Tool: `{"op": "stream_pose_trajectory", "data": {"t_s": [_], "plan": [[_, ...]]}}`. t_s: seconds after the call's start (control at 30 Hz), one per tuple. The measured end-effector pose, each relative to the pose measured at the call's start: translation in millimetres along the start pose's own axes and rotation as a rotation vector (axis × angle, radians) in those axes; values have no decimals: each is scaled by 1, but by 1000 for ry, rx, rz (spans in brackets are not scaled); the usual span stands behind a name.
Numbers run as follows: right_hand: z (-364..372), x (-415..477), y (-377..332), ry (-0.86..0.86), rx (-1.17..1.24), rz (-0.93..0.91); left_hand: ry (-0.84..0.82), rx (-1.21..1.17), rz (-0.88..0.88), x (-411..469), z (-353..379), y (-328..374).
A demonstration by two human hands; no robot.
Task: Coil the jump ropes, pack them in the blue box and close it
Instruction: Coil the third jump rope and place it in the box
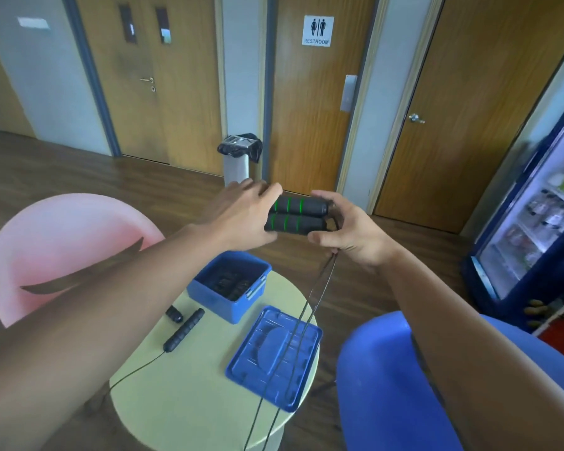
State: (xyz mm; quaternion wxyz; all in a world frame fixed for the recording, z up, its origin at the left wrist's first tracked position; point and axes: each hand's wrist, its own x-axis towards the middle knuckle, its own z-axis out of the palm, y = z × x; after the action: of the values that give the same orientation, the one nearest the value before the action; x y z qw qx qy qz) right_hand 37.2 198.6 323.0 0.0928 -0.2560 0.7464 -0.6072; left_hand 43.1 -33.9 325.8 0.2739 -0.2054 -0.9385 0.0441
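Paired handles (295,216) held above the open blue box (209,297).
Left hand (241,216) and right hand (349,229) pinched opposite ends, fingers over, thumbs under; foam looked light and grippy, while the thin cord (310,301) dangled limp, likely springy.

black handles (295,216) banded with green rings, a blue box (209,297) and lid (274,356), pale green table (176,402), pink chair (62,239).

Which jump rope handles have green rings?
The two black foam handles held between the left hand and right hand; the black handles on the pale round table are plain.
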Motion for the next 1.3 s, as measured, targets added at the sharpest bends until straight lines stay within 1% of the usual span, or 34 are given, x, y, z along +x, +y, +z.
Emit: {"op": "stream_pose_trajectory", "data": {"t_s": [0.13,0.23,0.27,0.33,0.37,0.43,0.53,0.63,0.77,0.97,1.13,1.23,1.3], "plan": [[16,8,0,64,-39,-7,9,22,-44,-5,-4,-14],[33,9,6,150,-34,-7,25,24,-68,-18,-5,-23],[37,10,8,187,-23,-2,13,-5,-102,-22,-4,-25],[44,10,10,251,-33,8,-78,-90,-238,-27,-1,-29],[48,11,10,273,-54,3,-121,-157,-307,-29,2,-30],[53,13,9,307,-111,-24,-171,-372,-407,-32,10,-31],[56,17,11,386,-192,-15,-250,-602,-500,-31,16,-25],[61,19,18,465,-143,41,-256,-858,-606,-29,15,-12],[67,16,23,479,-65,90,-281,-1198,-803,-26,22,5],[56,19,32,475,-126,140,-230,-1649,-1073,-6,26,23],[63,19,34,411,-102,136,-117,-1833,-1156,5,27,35],[69,17,36,356,-155,152,-43,-2043,-1215,10,22,44],[72,14,37,329,-214,161,6,-2087,-1256,12,19,47]]}}
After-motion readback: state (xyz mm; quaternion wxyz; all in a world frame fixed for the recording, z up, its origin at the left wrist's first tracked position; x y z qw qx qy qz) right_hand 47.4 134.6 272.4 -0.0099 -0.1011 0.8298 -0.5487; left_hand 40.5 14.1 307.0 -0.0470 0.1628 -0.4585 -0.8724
